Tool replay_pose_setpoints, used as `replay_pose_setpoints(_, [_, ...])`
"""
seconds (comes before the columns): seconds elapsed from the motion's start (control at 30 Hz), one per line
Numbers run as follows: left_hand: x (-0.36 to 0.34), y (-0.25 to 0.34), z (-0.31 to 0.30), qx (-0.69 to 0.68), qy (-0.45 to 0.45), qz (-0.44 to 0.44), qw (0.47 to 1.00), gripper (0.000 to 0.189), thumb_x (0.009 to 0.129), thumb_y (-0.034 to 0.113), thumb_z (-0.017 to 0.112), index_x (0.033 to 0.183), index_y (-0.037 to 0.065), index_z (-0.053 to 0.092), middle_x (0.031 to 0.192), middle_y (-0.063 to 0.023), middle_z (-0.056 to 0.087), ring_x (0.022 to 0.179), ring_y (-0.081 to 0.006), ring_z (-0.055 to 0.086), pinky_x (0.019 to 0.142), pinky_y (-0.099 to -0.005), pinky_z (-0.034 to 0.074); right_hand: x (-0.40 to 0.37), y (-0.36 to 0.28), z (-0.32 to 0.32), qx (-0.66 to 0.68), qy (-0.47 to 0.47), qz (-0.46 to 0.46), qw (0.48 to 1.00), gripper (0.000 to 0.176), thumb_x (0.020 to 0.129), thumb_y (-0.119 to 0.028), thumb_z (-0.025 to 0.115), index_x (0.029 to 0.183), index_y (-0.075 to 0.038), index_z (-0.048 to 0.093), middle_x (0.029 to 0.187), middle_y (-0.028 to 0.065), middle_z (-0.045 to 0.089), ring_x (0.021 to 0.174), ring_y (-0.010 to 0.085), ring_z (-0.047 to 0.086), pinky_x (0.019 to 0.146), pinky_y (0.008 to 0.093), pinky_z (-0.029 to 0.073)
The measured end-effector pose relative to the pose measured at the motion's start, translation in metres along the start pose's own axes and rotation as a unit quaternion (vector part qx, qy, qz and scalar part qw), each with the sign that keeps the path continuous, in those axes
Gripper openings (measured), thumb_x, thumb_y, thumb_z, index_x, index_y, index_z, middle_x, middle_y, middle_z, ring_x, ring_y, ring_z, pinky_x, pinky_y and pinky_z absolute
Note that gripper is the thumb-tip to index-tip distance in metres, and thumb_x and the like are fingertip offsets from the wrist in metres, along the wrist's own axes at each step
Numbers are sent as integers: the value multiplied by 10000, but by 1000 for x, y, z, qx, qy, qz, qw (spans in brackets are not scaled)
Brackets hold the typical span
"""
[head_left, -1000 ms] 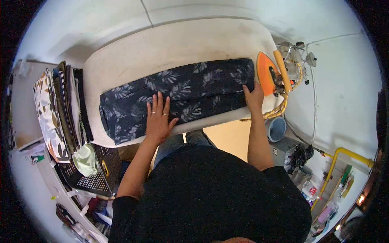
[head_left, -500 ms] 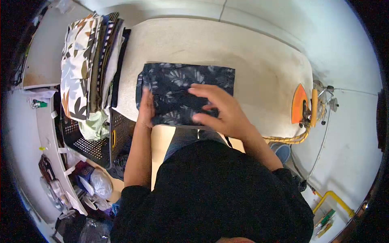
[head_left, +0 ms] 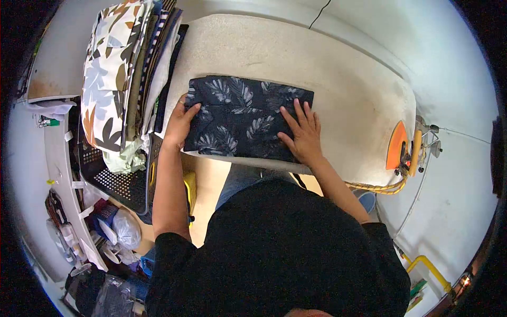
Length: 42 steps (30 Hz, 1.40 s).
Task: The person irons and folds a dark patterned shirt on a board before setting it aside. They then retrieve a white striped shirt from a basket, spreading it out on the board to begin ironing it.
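A folded dark garment point(head_left: 240, 119) with pale leaf prints lies near the front edge of the padded ironing board point(head_left: 364, 100). At its left edge is my left hand point(head_left: 179, 124), thumb on top and the other fingers partly hidden around the side, gripping the cloth. My right hand point(head_left: 304, 132) rests on the garment's right part, palm down with fingers spread. To the right, an iron with an orange soleplate point(head_left: 396, 145) and a wooden handle point(head_left: 416, 153) stands at the board's end, well away from both hands.
A tall stack of folded clothes point(head_left: 108, 79) stands at the left, a leaf-print piece outermost. Below it is a black perforated basket point(head_left: 119, 185) with pale green cloth point(head_left: 124, 161). The iron's yellow cord point(head_left: 377, 188) runs along the board's right front edge.
My left hand has shifted from standing on edge to gripping the garment's left edge. My right hand has moved right and flattened onto the cloth. The view has shifted slightly.
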<state>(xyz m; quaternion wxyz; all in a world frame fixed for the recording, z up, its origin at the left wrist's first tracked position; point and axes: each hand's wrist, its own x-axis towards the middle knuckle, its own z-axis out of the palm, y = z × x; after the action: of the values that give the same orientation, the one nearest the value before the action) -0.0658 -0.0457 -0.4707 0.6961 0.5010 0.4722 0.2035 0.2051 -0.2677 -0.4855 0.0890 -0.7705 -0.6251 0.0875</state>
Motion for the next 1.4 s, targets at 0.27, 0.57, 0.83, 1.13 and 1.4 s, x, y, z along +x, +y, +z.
replay_pose_setpoints(0.27, [-43, 8, 14, 224, 168, 200, 939, 300, 941, 86, 603, 1234, 36, 564, 1121, -104, 629, 1007, -176, 605, 910, -310, 469, -15, 31, -10, 301, 56, 244, 920, 597, 841, -355, 718, 1335, -87, 517, 1276, 207, 532, 1148, 370, 522, 1000, 425, 416])
replay_pose_setpoints(0.57, [-78, -37, 117, -255, 10, -129, 958, 467, 992, 350, 523, 1364, 78, 444, 1265, -134, 540, 1156, -266, 541, 995, -414, 458, 29, -28, -101, 398, 30, -27, 916, 261, 781, -213, 726, 932, -68, 570, 906, 126, 599, 829, 332, 591, 709, 397, 491])
replay_pose_setpoints(0.83, [6, -28, 159, -548, -261, 1, 794, 781, 942, 650, 418, 1453, 66, 332, 1444, -216, 415, 1307, -399, 423, 1102, -513, 344, -21, -30, -201, 216, -59, -298, 928, 164, 769, -79, 669, 923, -125, 642, 1015, 15, 687, 919, 211, 659, 770, 370, 506])
replay_pose_setpoints(1.13, [72, -30, 108, -546, -232, 129, 794, 851, 916, 709, 391, 1452, 50, 342, 1491, -246, 366, 1353, -402, 382, 1153, -498, 274, -92, 105, -145, 43, -26, -123, 991, 340, 702, -20, 648, 1017, -144, 667, 1190, 51, 660, 1186, 266, 566, 1078, 461, 347])
replay_pose_setpoints(1.4, [-3, -36, 69, -118, 109, 47, 986, 380, 998, 366, 530, 1219, 59, 561, 1058, -61, 623, 928, -153, 612, 829, -296, 494, -223, 362, -137, 7, 256, 226, 940, 440, 877, -125, 687, 1293, -73, 553, 903, 52, 627, 683, 139, 578, 600, 266, 480])
